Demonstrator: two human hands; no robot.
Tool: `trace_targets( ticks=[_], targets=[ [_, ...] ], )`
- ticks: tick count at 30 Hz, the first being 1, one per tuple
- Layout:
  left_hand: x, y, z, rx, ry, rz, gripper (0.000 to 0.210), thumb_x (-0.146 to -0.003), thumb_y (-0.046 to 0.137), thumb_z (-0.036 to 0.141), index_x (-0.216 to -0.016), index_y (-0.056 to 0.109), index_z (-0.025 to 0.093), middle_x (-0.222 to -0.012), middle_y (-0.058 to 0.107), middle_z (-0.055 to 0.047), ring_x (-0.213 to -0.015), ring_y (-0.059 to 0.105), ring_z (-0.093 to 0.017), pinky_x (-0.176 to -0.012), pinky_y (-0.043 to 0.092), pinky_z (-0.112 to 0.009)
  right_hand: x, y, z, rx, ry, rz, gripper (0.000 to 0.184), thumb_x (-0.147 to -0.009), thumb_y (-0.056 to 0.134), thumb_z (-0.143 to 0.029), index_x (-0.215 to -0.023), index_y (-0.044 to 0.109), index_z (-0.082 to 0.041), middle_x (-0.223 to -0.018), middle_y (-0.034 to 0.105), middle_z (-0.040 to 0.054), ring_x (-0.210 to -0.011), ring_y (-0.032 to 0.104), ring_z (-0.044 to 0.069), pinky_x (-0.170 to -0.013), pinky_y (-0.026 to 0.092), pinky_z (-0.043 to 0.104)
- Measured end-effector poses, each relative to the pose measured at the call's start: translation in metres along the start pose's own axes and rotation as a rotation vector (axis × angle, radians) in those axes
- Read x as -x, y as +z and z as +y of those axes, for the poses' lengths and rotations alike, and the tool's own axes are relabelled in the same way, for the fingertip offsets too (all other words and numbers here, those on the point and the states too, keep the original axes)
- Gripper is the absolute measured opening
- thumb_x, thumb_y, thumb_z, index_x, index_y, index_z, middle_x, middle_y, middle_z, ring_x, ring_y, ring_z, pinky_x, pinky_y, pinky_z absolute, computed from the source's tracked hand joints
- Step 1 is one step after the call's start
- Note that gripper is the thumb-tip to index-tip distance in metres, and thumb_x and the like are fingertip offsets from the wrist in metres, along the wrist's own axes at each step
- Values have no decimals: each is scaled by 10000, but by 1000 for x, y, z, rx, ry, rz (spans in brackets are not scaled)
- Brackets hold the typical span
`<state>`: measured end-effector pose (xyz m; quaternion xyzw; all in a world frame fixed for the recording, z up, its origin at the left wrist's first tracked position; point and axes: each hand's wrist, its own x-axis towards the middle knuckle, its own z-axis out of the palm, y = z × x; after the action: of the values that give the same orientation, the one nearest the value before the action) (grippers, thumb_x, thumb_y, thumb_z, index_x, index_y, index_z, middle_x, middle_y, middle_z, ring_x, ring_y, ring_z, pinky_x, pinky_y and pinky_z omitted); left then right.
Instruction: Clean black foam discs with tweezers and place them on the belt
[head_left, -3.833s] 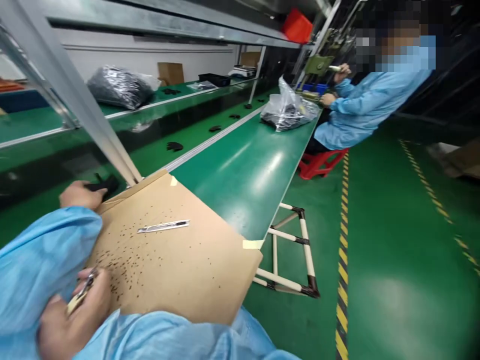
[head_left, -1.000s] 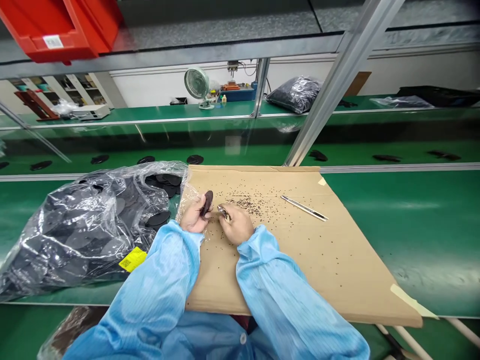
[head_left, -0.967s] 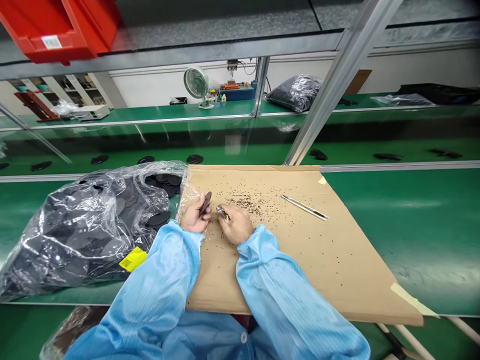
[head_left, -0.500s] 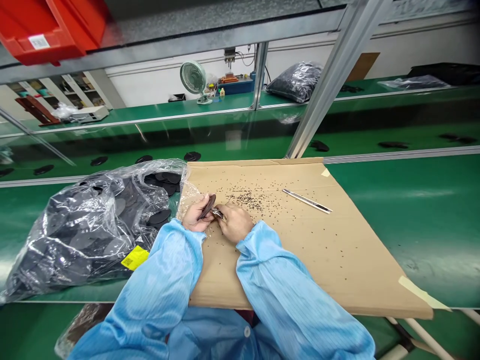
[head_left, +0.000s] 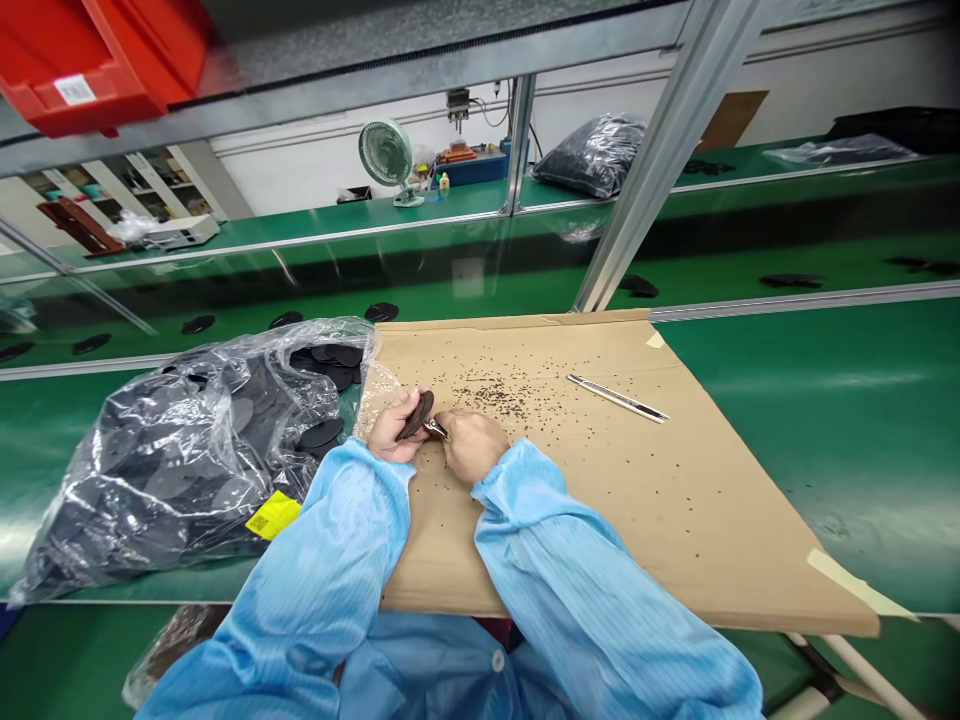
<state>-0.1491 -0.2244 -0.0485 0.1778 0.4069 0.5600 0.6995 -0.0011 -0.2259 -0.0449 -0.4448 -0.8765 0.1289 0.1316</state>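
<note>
Above the cardboard sheet [head_left: 600,500], my left hand [head_left: 394,428] is closed on a dark, thin oval disc [head_left: 417,415], held tilted on edge. My right hand [head_left: 474,443] grips a small silver metal clipper [head_left: 435,428]; its tip is at the disc's right edge, and my fingers hide most of it. Tiny black scraps [head_left: 499,398] are scattered over the cardboard beyond my hands. A slim utility knife [head_left: 619,398] lies to their right. On the left, a clear plastic bag [head_left: 172,470] holds many similar dark discs, several showing at its mouth.
Metal frame posts [head_left: 637,170] rise behind the cardboard. Past it, dark pieces [head_left: 381,312] lie spaced along a green belt. A red bin [head_left: 105,60] hangs at upper left. A fan [head_left: 386,155] and a filled bag [head_left: 589,158] stand on the far bench.
The clipper and right hand have shifted slightly at the disc's edge, and the disc is turned a little more toward me. The view has moved a little.
</note>
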Motion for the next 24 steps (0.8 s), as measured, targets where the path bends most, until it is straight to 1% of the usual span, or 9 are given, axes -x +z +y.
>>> trace_targets(
  ticks=[4,6,8,11,13,16,18,21,24],
  targets=[
    [-2,0,-1,-1,3,0,197,-767,691,249,-894,582,145,-587,494,47,-342,336,-22,-298,197,-146,0,2,0,-12,12,0,233,-774,502,-115,-935,643,-207,-946,679,78,-842,628,213,-661,412,280],
    [-2,0,-2,35,16,-10,197,-771,691,245,-895,580,141,-588,492,47,-351,336,-20,-302,210,-143,2,3,0,-60,24,54,213,-784,501,-126,-920,642,-209,-929,682,73,-836,628,210,-666,417,276],
    [-3,0,-3,74,41,-8,202,-773,695,246,-904,580,142,-595,497,44,-384,380,-27,-319,256,-139,2,4,0,-162,63,162,189,-801,496,-146,-902,643,-210,-908,683,63,-837,624,205,-693,429,275],
    [-3,0,-4,96,102,30,227,-773,699,236,-950,589,147,-672,567,15,-499,510,-54,-399,384,-144,0,4,2,-466,181,414,185,-809,503,-206,-924,648,-206,-890,682,49,-837,615,195,-750,451,286],
    [-4,0,-3,87,137,13,244,-782,686,212,-996,594,142,-773,626,-21,-596,574,-76,-493,468,-168,-4,3,6,-748,286,536,221,-791,532,-283,-957,647,-195,-828,672,35,-753,605,181,-717,469,293],
    [-6,1,-3,81,163,-23,276,-768,691,187,-1021,590,140,-838,648,-41,-690,611,-105,-588,510,-211,-11,2,15,-1125,405,614,319,-727,588,-384,-958,637,-168,-727,623,9,-600,542,140,-598,460,271],
    [-7,2,-6,72,194,9,299,-721,731,188,-977,580,153,-759,619,-3,-614,577,-85,-520,461,-189,-12,2,21,-1251,438,678,355,-691,619,-403,-943,628,-154,-720,603,6,-578,518,123,-575,449,261],
    [-7,6,-13,-27,251,76,321,-659,778,208,-877,549,156,-595,528,55,-442,448,-42,-400,310,-155,-8,3,21,-1181,415,817,343,-704,636,-400,-937,619,-149,-735,595,9,-618,532,127,-626,459,273],
    [-10,11,-22,-165,255,107,320,-642,790,208,-853,558,146,-535,523,52,-405,444,-56,-399,311,-173,-7,-3,7,-911,290,875,279,-770,603,-361,-959,606,-156,-730,590,11,-652,552,145,-672,466,289]
  ],
)
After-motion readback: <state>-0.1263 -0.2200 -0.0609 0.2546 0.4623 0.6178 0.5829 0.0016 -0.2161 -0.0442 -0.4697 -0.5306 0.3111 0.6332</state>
